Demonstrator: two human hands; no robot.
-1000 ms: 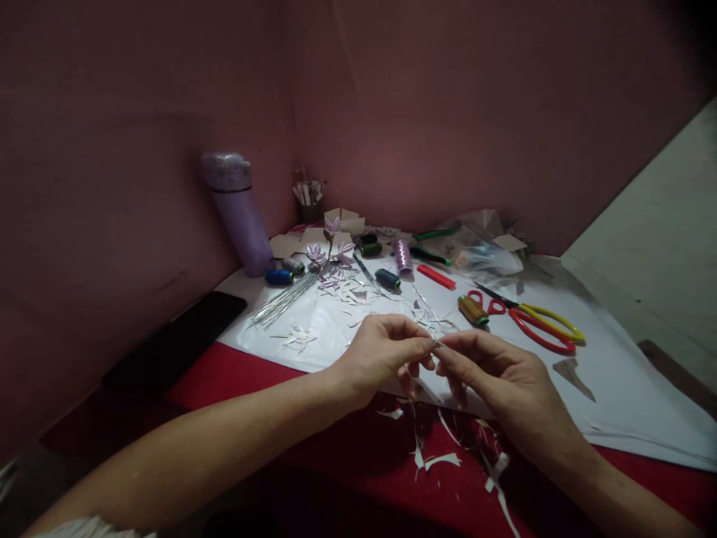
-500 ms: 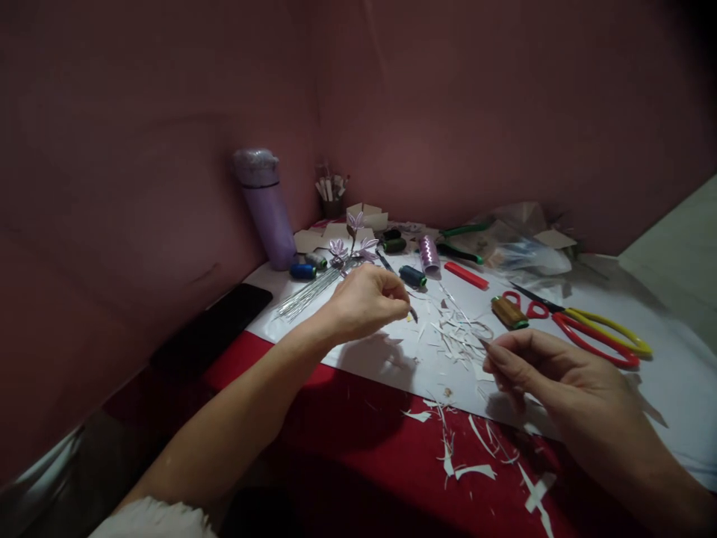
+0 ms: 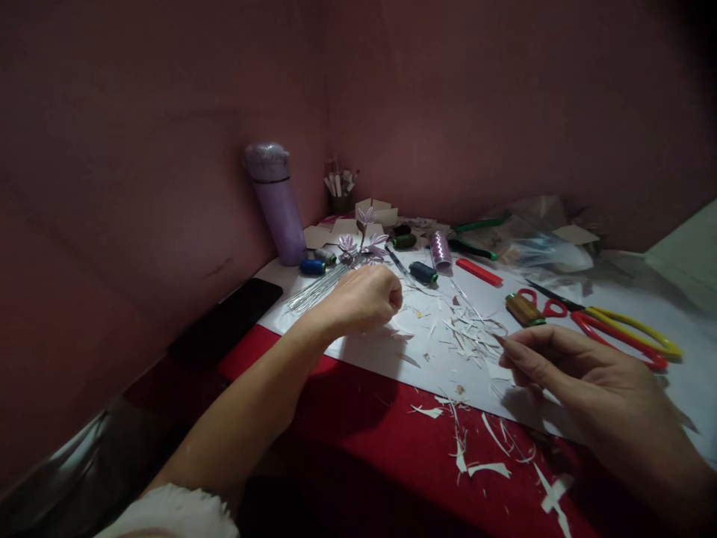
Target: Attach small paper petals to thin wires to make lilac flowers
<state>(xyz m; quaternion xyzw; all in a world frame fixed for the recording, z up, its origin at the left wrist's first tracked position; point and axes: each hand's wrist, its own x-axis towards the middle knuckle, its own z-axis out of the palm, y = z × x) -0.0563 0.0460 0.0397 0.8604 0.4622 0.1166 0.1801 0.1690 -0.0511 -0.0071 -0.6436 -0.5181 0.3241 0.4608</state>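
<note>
My left hand [image 3: 370,299] is curled closed above the white sheet [image 3: 386,347], beside a bundle of thin silver wires [image 3: 317,291]. What its fingers hold, if anything, is hidden. My right hand [image 3: 565,373] pinches a small brown pointed piece [image 3: 500,340] between thumb and forefinger; most of it is covered. Next to that piece lies a pile of white paper scraps [image 3: 473,332]. Purple flowers [image 3: 358,239] on wire stems rest behind my left hand. Close to my right hand are a brown thread spool [image 3: 525,309] and scissors with red and yellow handles [image 3: 627,329].
A purple bottle [image 3: 277,209] stands at the back left, near a black phone [image 3: 227,321]. Several thread spools, a red strip [image 3: 479,272], green-handled pliers [image 3: 476,237] and a plastic bag [image 3: 543,239] lie farther back. Scraps also litter the red cloth [image 3: 358,441].
My left hand has drawn slightly back and turned; the small dark piece at its fingertips no longer shows. My right hand keeps its pinch. The whole view has shifted slightly.
</note>
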